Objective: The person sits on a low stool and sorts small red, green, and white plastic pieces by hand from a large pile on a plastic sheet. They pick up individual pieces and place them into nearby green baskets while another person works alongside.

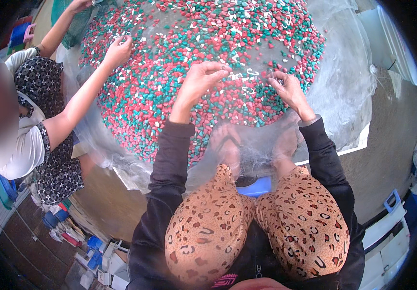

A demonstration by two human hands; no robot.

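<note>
from where i sit, through the head camera, i have both bare hands out over a wide spread of small, chunky red, green and white pieces point(140, 104), which lies on a cloudy, see-through plastic sheet point(346, 72)

my left hand point(201, 79) is above the middle of the spread, thumb and forefinger drawn together and pointing right; i cannot tell if anything is pinched between them. my right hand point(288, 89) is near the spread's right side, fingers curled in towards the thumb, and again i cannot make out whether they grip a piece

between the two hands i see thin, white, hook-shaped pieces point(252, 73), nearest the left fingertips and just beside the right ones; they are too small for me to say which lie loose

to my left, a co-worker's bent hand point(119, 50) is over the same spread, and their other hand is up by a green mesh net point(75, 26). a large, pale, round-rimmed tub point(387, 43) stands beyond the sheet at upper right
</note>
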